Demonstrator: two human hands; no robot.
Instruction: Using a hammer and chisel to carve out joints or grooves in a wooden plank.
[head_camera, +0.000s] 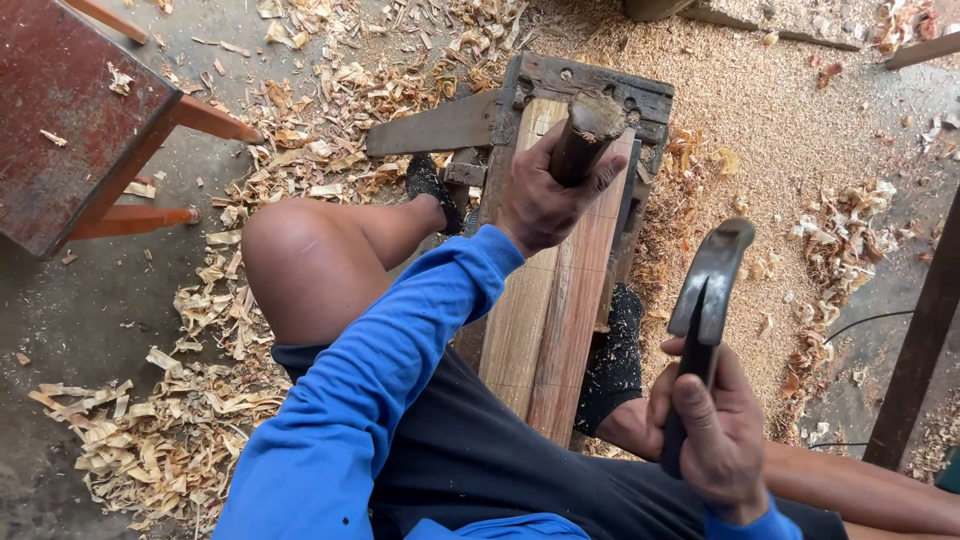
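A concrete floor (120, 300) strewn with pale wood shavings (180, 430) and sawdust lies under a seated person, with a dark red stool (70, 110) at the upper left. Between the person's legs a long wooden plank (545, 320) leans up into a dark wooden clamp frame (590, 85). The left hand (545, 195) is closed around a round wooden-handled chisel (585, 135) set upright on the plank's upper part, while the right hand (715, 425) grips the handle of a dark metal hammer (705, 290) held to the right, apart from the chisel.
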